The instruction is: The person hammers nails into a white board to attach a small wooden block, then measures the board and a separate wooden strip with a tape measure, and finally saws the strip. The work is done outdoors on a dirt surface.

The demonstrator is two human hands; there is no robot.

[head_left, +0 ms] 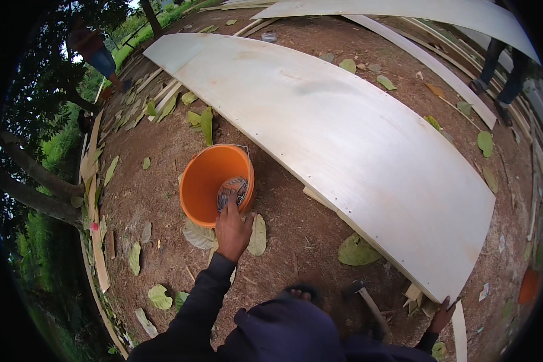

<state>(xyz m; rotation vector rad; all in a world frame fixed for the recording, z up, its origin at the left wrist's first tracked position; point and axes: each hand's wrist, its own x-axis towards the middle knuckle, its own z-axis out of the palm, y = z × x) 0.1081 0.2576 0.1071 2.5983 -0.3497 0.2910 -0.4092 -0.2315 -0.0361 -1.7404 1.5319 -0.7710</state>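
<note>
An orange bucket (190, 187) stands on the ground, with a heap of nails (240, 186) in the bottom. My left hand (232, 232) reaches over its near rim, fingers stretched down to the nails and thumb apart; no nail shows in its grip. A long, pale plywood panel (344, 145) runs from the far left to the near right, with small nail heads along its near edge. At its near right corner my right hand (442, 315) grips the panel, a finger on top. On the ground by my foot lies a hammer (373, 309) with a light handle.
Another pale panel (398, 9) lies at the far side, where a person's legs (501, 72) show. A second person (99, 57) stands at the far left near trees. Long wood strips (93, 199) edge the left side. Large leaves (357, 250) litter the brown ground.
</note>
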